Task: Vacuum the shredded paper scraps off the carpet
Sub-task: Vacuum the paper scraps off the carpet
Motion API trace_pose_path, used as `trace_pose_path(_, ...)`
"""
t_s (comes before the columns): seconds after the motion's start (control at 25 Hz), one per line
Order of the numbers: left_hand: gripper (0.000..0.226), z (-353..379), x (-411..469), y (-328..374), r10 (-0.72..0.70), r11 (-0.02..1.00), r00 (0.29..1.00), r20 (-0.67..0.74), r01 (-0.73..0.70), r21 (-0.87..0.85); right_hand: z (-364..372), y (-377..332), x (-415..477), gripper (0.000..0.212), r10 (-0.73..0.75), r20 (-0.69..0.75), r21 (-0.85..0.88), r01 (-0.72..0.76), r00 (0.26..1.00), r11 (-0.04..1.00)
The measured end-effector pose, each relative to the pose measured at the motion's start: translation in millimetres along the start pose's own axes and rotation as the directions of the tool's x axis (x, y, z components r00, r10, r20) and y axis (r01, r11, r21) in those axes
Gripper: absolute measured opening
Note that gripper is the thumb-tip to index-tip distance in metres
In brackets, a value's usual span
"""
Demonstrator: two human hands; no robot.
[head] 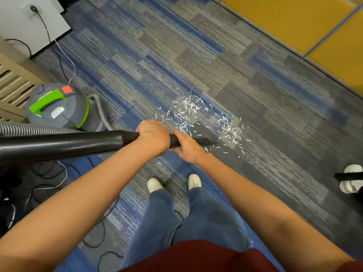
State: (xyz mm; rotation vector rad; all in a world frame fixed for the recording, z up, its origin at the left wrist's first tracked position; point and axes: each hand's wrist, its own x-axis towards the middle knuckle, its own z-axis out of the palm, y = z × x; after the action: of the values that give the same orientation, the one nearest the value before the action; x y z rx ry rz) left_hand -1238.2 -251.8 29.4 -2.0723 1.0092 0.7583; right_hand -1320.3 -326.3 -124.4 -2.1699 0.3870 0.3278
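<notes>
Both hands grip the black vacuum wand (68,143). The left hand (154,137) is wrapped over the tube, and the right hand (187,149) is curled round it just ahead, closer to the narrow nozzle (211,142). The shredded paper scraps (188,112) lie on the carpet (196,55) just beyond and to the right of the hands, in two loose patches with the nozzle tip between them. The main risk is probably missed scraps: the opening is small and the spread is wide, so a quick sweep could push strips aside or press them into the pile instead of lifting them. One stray piece (159,163) sits nearer the body than the hands and could easily be overlooked. A long reach might tug the grey hose (101,111) and drag or tip the canister (57,108) off to the left of the hands. Loose cables (47,173) lie below the left arm and could snag a foot or the hose. Another person's shoe (351,181) far right of the hands limits a wide swing that way.
</notes>
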Motion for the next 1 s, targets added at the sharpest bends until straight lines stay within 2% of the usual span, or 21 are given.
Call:
trace_pose_path(0.32, 0.044, -13, -3, 19, 0.002, 1.0, 1.0, -0.025, -0.002, 0.003, -17, 9, -6, 0.037, 0.014, -0.013, 0.002, -0.014, 1.0, 1.0)
trace_pose_path(0.48, 0.05, -18, -3, 28, 0.05, 0.998, 0.999, -0.018, -0.049, 0.026, -22, 19, -17, 0.04, 0.029, -0.027, -0.007, -0.029, 0.999, 1.0)
trace_pose_path(0.68, 0.047, -23, -2, 46, 0.108, 0.993, 0.994, -0.024, -0.107, 0.047, -20, 35, -36, 0.037, 0.067, -0.085, 0.048, -0.063, 0.994, 0.997)
trace_pose_path(1.0, 0.054, -28, -5, 33, 0.126, 0.982, 0.992, -0.02, -0.122, 0.146, -15, 18, -37, 0.039, 0.069, -0.137, 0.052, -0.062, 0.988, 0.997)
